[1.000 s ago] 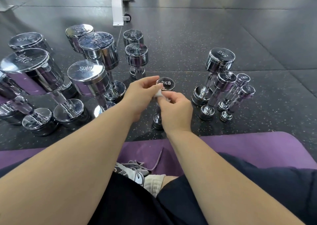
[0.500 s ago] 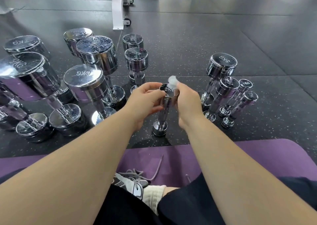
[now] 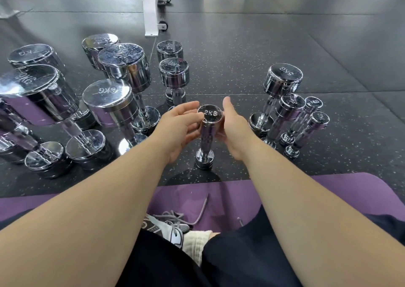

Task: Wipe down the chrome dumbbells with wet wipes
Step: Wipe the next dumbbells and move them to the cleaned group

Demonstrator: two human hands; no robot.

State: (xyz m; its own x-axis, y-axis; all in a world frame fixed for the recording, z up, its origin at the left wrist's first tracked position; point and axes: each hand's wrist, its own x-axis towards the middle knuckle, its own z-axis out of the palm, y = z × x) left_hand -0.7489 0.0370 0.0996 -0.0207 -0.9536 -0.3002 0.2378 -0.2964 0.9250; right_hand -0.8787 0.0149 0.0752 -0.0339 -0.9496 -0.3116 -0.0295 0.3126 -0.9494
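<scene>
While the dumbbell (image 3: 209, 131) stands upright on the floor (image 3: 241, 67), dead centre between both hands, the left grip (image 3: 182, 129) rests loose, spread fingertips touching its head. Right grip (image 3: 235, 131) has dropped from the top to the side, thumb up, fingers hidden behind the chrome, so can't tell its hold.

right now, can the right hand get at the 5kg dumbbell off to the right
Probably yes: the right hand sits beside the 2kg dumbbell, and only bare floor lies between it and the upright 5kg dumbbell. The smaller dumbbell close beside that one could get bumped.
</scene>
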